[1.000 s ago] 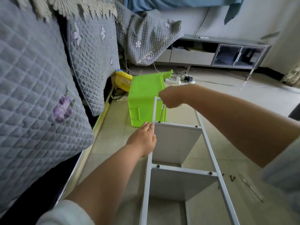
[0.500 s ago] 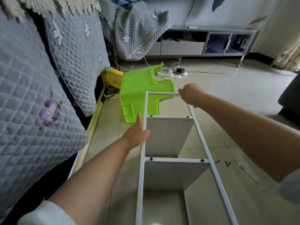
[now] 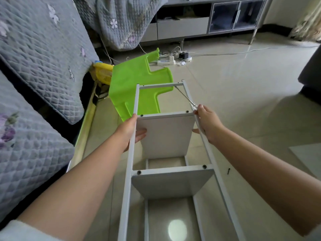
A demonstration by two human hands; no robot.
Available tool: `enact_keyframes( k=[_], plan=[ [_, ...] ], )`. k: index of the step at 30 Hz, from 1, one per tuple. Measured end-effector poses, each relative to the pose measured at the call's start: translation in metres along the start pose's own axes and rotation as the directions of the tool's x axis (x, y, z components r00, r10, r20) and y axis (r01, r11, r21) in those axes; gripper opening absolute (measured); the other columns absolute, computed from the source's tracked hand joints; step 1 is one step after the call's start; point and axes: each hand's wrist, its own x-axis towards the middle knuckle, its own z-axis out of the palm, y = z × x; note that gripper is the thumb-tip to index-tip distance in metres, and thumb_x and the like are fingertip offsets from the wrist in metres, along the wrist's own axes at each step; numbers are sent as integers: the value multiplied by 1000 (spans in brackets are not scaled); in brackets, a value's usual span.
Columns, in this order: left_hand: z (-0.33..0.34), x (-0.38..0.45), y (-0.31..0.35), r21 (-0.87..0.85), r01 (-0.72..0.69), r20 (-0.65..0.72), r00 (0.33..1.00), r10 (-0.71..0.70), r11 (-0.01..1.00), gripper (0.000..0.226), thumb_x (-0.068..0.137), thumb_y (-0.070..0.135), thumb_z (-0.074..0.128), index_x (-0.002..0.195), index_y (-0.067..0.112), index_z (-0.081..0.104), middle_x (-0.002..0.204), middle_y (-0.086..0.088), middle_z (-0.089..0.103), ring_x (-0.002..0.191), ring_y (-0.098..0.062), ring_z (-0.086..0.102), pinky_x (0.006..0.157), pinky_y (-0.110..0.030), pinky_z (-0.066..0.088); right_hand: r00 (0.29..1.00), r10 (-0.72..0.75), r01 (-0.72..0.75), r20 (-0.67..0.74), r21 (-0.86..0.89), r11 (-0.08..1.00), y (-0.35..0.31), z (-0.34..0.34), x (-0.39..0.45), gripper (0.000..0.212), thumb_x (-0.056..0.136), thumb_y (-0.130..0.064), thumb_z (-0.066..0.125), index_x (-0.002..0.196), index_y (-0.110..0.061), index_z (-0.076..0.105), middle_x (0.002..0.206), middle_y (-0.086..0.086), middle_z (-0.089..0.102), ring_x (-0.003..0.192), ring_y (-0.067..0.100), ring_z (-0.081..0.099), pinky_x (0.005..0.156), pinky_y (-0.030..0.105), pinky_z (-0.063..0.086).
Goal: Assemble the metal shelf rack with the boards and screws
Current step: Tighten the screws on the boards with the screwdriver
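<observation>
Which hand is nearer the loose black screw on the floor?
Right. The right hand grips the frame's right rail, on the same side as the black screw, which lies on the floor beyond that rail. The left hand holds the left rail, across the frame from it.

Two bare forearms reach in from the person's body, each ending in a bare hand, the left hand [image 3: 129,130] and the right hand [image 3: 207,123]. A pale, soft fabric sleeve cuff [image 3: 22,231] shows at seven o'clock; another pale grey sleeve edge [image 3: 315,234] at five o'clock.
</observation>
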Motion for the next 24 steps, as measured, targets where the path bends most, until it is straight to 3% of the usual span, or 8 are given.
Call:
enact_keyframes(
  k=[3,6,9,13,17,19,22,24],
  plan=[
    [-1,4,0,39,-46,-17,999,46,998,19,98,32,41,105,15,46,79,-6,49,48,-14,57,55,-22,51,1000,-14,15,-7,100,995,3,2,3,37,99,-24,31,65,-16,43,69,0,41,61,11,40,73,33,46],
    [-7,10,-2,13,-101,-75,992,102,995,19,97,24,45,82,13,47,77,-7,45,59,-21,52,56,-24,51,1000,-26,25,6,125,992,3,7,6,38,100,-24,31,65,-15,43,68,0,40,60,11,39,69,29,44],
    [-21,13,-5,6,-157,-131,979,156,988,19,95,21,48,79,13,50,77,-10,49,53,-21,56,47,-20,52,997,-36,29,62,111,993,-2,19,12,37,100,-23,31,66,-15,43,69,0,41,62,9,41,77,33,46],
    [-36,20,-1,42,-204,-199,958,209,978,18,93,21,51,78,13,56,79,-9,49,50,-18,54,48,-20,52,991,-43,35,125,68,997,-14,40,22,37,100,-24,31,65,-17,42,69,-1,41,62,8,41,79,34,48],
    [-35,28,7,60,-202,-189,959,210,978,23,93,20,52,70,16,52,81,-12,49,59,-24,52,54,-26,52,992,-53,41,116,101,994,-12,44,29,37,99,-23,32,65,-16,43,68,1,40,61,10,41,68,29,47],
    [-29,32,12,61,-208,-164,963,216,976,23,93,19,51,70,16,52,80,-11,50,57,-24,52,48,-24,52,995,-54,44,89,116,992,-9,41,33,36,99,-22,33,65,-17,43,67,1,40,61,9,41,64,26,45],
    [-22,43,22,68,-200,-133,969,208,977,19,93,20,51,75,14,55,77,-9,51,40,-16,55,42,-19,50,996,-63,57,57,94,994,-10,38,39,35,99,-22,32,66,-17,43,68,0,41,61,8,41,63,24,43],
    [-19,48,27,66,-179,-126,974,186,982,13,94,22,51,89,11,56,76,-9,51,36,-13,55,42,-20,50,995,-82,79,56,44,996,-15,39,41,34,99,-23,32,68,-19,43,70,-2,41,63,6,41,64,23,43]
  ],
)
